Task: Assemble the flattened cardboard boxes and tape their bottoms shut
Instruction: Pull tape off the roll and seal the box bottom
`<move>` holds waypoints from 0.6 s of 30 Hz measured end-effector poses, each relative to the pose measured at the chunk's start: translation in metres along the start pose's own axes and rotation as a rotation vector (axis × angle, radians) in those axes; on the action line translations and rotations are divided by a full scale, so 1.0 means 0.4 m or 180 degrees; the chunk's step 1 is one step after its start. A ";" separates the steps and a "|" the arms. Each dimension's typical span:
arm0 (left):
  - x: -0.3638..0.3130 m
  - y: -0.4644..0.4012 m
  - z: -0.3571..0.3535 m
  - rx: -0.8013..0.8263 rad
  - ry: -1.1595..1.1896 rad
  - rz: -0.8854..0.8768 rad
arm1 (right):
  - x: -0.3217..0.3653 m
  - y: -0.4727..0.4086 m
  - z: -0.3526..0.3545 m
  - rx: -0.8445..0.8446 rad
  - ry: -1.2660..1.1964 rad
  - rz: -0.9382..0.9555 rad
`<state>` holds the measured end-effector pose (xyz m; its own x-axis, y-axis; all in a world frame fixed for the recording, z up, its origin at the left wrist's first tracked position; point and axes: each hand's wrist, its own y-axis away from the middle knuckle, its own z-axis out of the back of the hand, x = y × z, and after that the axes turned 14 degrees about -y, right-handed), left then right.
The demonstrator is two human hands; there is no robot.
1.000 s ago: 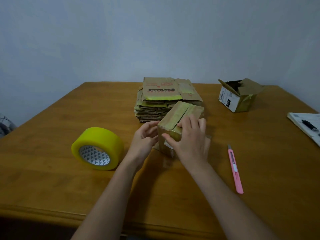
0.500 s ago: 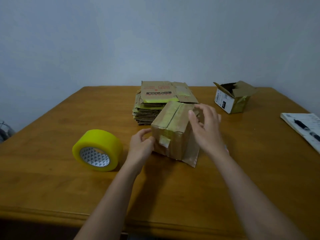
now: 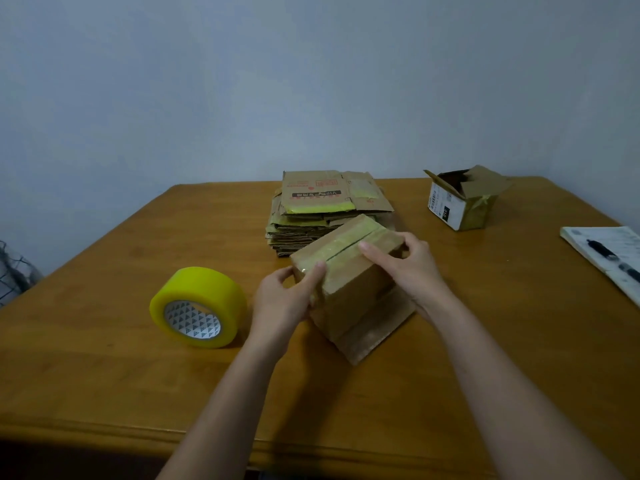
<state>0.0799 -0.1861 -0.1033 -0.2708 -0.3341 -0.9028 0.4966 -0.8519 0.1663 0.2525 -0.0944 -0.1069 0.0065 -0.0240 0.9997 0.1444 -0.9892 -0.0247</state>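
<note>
A small brown cardboard box (image 3: 356,292) stands upside down at the table's middle, its taped bottom facing up and one loose flap lying on the wood. My left hand (image 3: 280,299) grips its near left corner, thumb on the top tape. My right hand (image 3: 408,265) holds the far right end, fingers curled over the top edge. Behind it lies a stack of flattened boxes (image 3: 322,206). A yellow tape roll (image 3: 197,306) stands on edge to the left.
An assembled open box (image 3: 464,199) sits at the back right of the wooden table (image 3: 104,358). A white notepad with a black pen (image 3: 609,254) lies at the right edge. The wall is close behind the table.
The box has turned, its long side now facing me. My right hand moved from pressing the top tape to gripping the far right end. My left hand's thumb came up onto the top.
</note>
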 end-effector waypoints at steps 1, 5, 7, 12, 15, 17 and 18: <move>0.000 -0.001 -0.002 -0.0050 0.0037 -0.0044 | -0.004 0.013 0.003 -0.0021 -0.0005 -0.0026; 0.004 -0.006 0.002 0.0016 0.0103 -0.0265 | -0.039 0.065 0.018 -0.0223 -0.0107 0.0083; 0.004 -0.007 0.009 0.0141 0.0168 -0.0383 | -0.053 0.083 0.030 -0.0370 -0.0212 0.0211; 0.006 0.002 0.019 0.0349 0.0339 -0.0585 | -0.057 0.093 0.042 -0.0383 -0.0178 0.0100; 0.017 0.007 0.023 0.0450 0.0580 -0.0523 | -0.066 0.109 0.042 -0.0344 -0.0069 0.0165; 0.028 0.006 0.027 0.0562 0.0746 -0.0483 | -0.077 0.119 0.048 -0.0353 -0.0146 0.0181; 0.033 0.006 0.029 0.0617 0.0809 -0.0462 | -0.082 0.120 0.053 -0.0342 -0.0165 0.0158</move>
<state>0.0678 -0.1974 -0.1103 -0.1011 -0.1136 -0.9884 0.2956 -0.9520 0.0792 0.2804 -0.1380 -0.1410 0.0627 -0.0686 0.9957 0.0357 -0.9968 -0.0709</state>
